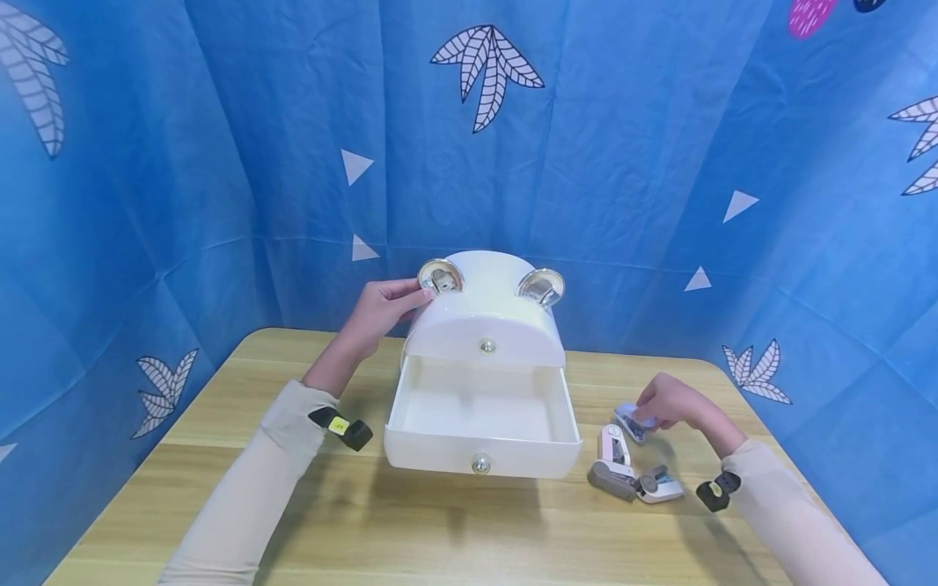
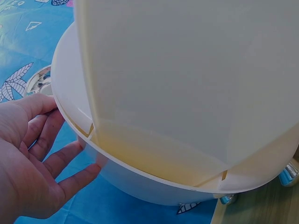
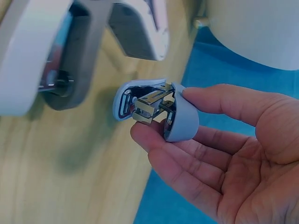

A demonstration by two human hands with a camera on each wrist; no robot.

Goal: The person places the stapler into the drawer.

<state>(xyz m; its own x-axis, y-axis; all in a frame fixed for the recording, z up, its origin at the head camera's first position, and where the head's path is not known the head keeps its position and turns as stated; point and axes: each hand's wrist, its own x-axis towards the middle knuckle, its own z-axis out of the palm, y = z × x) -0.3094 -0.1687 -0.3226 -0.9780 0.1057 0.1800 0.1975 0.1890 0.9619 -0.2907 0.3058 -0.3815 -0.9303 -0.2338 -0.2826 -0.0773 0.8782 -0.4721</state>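
A white storage box with two silvery, ear-like round pieces stands on the table, its lower drawer pulled out and bare inside. At the box's left side, just below the left ear piece, my left hand rests with spread fingers touching the curved wall. To the right of the drawer, my right hand pinches a small lavender stapler between thumb and fingers. This stapler gapes apart, and its metal inner parts show in the right wrist view.
Several small white and grey staplers, including a pale one and a white one, lie right of the drawer. The wooden table carries everything. A blue patterned curtain hangs behind and at both sides.
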